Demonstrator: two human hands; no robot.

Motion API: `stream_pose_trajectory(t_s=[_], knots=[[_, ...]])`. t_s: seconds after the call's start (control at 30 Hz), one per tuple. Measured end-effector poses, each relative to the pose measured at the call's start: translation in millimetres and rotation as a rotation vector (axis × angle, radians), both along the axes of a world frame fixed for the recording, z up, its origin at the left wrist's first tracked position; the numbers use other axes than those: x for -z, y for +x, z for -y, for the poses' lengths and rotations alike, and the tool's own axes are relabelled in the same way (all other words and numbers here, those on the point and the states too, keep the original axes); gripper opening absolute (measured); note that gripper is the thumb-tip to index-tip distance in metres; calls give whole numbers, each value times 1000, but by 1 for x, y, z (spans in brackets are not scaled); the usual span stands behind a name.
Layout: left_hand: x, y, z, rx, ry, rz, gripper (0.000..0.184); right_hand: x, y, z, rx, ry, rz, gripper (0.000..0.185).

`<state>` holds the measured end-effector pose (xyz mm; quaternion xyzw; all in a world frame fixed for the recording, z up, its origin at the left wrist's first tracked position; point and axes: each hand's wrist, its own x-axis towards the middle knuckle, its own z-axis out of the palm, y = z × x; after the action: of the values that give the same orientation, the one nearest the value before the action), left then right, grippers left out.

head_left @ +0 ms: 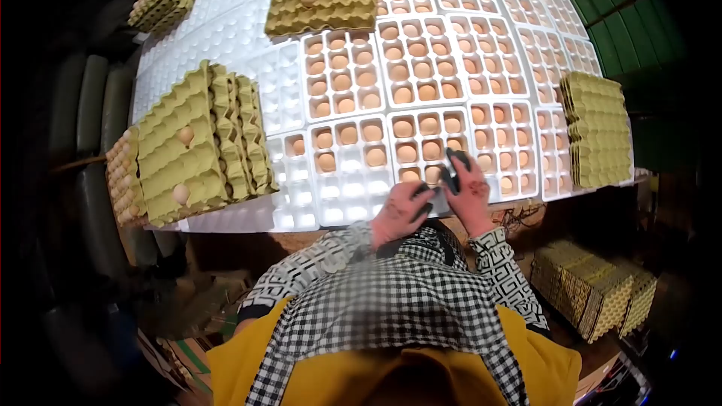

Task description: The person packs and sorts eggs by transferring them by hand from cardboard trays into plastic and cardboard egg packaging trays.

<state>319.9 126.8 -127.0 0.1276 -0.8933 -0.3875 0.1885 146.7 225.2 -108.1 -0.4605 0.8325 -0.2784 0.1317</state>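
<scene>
My left hand (402, 210), dark covers on its fingertips, is over the front edge of a white egg tray (387, 143). Its fingers are bent and partly hidden, so I cannot tell whether anything is in them. My right hand (468, 186) reaches over the same tray's right side, dark-tipped fingers apart, close to a brown egg (434, 174). Brown eggs fill the visible rear pockets of this tray; my hands hide its front right corner. To the left, a partly filled white tray (350, 189) has eggs in its back pockets and bare pockets in front.
Yellowish cardboard egg flats (177, 154) stand tilted at the left, with a few eggs on them. Another flat (323, 0) lies across the trays at the back. More stacked flats (598, 131) stand at the right edge, and bundled flats (587, 286) sit below the table.
</scene>
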Motion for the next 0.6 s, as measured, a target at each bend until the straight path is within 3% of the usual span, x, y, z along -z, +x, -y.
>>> stream_pose_trajectory(t_s=[0.03,0.1,0.23,0.3,0.37,0.43,0.47,0.5,0.6], knots=[[13,-4,1,130,-166,34,52,7,-3,-5,48,-102,-54,51],[26,-2,7,278,-336,124,54,23,-10,-8,-113,-114,-187,47],[-13,24,23,218,-159,0,58,41,-9,-11,-33,-172,-139,43],[-73,66,46,5,-228,-180,52,13,4,18,1,-271,72,45],[-142,132,89,-270,-308,-183,40,-53,37,70,-120,-312,244,48],[-183,201,116,-812,-313,93,48,-102,81,115,-326,-394,212,49],[-207,225,146,-873,-482,144,50,-127,107,140,-451,-455,243,49],[-202,261,171,-945,-630,362,55,-146,131,164,-576,-490,194,49],[-203,315,204,-586,-348,523,55,-178,198,241,-824,-500,134,49]])
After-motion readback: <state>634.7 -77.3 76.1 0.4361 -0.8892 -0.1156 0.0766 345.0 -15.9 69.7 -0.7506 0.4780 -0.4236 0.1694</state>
